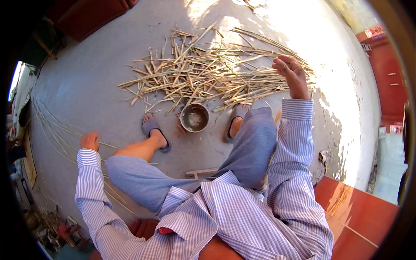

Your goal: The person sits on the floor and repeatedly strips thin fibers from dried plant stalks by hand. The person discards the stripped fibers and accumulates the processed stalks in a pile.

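My left hand (pixel 89 141) is closed in a fist beside my left knee, gripping long thin plant strips (pixel 65 145). They trail off to the far left, and a short end sticks out right of the fist. My right hand (pixel 293 78) is raised at the right edge of a loose heap of dry straw-coloured stalks (pixel 203 71). Its fingers are bent and drawn together; anything between them is too small to make out. Between my slippered feet stands a round metal bowl (pixel 194 118) with what looks like murky water in it.
A low wooden piece (pixel 202 171) lies on the grey floor between my legs. Dark red furniture (pixel 89 18) stands at the far left. A reddish board (pixel 364 212) is near my right elbow, a red cabinet (pixel 388 76) at the right, and clutter (pixel 60 232) at the lower left.
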### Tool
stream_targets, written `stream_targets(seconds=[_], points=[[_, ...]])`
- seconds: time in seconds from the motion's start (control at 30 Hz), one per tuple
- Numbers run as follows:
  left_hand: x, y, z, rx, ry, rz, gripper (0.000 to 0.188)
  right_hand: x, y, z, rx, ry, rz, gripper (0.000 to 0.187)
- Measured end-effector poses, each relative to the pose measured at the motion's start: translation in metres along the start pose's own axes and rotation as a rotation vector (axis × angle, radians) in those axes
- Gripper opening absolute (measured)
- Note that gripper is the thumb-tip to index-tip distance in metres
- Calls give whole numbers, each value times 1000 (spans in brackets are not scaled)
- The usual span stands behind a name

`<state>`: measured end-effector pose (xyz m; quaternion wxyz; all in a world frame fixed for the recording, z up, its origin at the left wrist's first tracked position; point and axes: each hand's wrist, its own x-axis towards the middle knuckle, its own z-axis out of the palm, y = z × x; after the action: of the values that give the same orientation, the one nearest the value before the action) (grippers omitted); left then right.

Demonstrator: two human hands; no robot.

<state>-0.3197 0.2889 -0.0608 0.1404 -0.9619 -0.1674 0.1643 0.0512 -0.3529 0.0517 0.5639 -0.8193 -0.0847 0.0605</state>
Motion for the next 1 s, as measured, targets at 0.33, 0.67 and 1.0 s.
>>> stream_targets(seconds=[0.33, 0.67, 1.0], points=[[147, 290, -55, -522, 85, 504, 26, -69, 314, 32, 181, 145, 704, 30], [137, 450, 69, -498, -204, 592, 55, -12, 380, 37, -325, -47, 584, 43], [141, 474, 98, -356, -217, 729, 24, 56, 412, 67, -217, 312, 872, 38]])
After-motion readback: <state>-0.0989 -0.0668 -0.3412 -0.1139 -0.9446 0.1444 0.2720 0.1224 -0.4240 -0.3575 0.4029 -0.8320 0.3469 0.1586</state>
